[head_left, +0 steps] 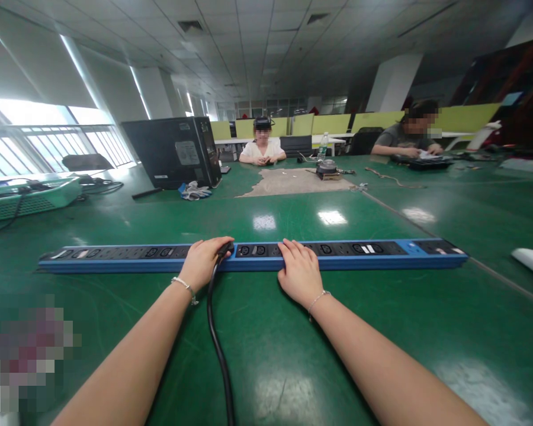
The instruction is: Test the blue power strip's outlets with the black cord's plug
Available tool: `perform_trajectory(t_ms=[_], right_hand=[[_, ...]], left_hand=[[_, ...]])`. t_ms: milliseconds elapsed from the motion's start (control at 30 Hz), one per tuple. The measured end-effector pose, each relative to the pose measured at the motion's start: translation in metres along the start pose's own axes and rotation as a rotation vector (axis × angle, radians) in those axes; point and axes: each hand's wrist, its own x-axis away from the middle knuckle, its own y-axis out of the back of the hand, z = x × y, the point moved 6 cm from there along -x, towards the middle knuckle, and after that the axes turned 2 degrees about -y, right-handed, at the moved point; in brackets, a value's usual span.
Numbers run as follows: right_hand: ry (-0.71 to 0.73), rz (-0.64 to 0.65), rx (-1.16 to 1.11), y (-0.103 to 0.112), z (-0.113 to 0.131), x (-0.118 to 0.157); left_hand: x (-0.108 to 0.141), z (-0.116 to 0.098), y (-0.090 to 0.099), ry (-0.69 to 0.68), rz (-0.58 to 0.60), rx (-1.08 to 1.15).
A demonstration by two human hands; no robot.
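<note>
Across the green table lies a long blue power strip (pixel 257 264) with a row of black sockets on top. My left hand (pixel 201 260) is closed around a black power plug (pixel 224 249) at a socket left of the strip's middle; how deep the plug sits is hidden by my fingers. From that plug a thick black cable (pixel 218 349) hangs toward me between my arms. To its right, my right hand (pixel 301 272) grips the strip, fingers bent over the top and thumb at the near side.
At the back left stand a black computer case (pixel 169 151), grey gloves (pixel 194 190) and a green basket (pixel 31 198) of cables. Beyond a cardboard sheet (pixel 288 182) sits a person (pixel 262 148); another person (pixel 408 136) works at the far right. A water bottle (pixel 323 146) stands behind.
</note>
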Motion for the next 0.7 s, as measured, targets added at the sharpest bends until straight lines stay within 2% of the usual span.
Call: perform_trajectory(t_ms=[367,500,700], right_hand=[[-0.023,0.018,-0.008,0.002,-0.001,-0.002],[-0.019,0.011,-0.01,0.001,0.0,-0.002],[-0.02,0.001,-0.02,0.001,-0.001,-0.003]], left_hand=[[0.012,-0.006,-0.001,0.032,-0.084,-0.117],[0.011,-0.006,-0.003,0.085,-0.114,-0.103],[0.011,-0.004,-0.013,0.054,-0.168,-0.052]])
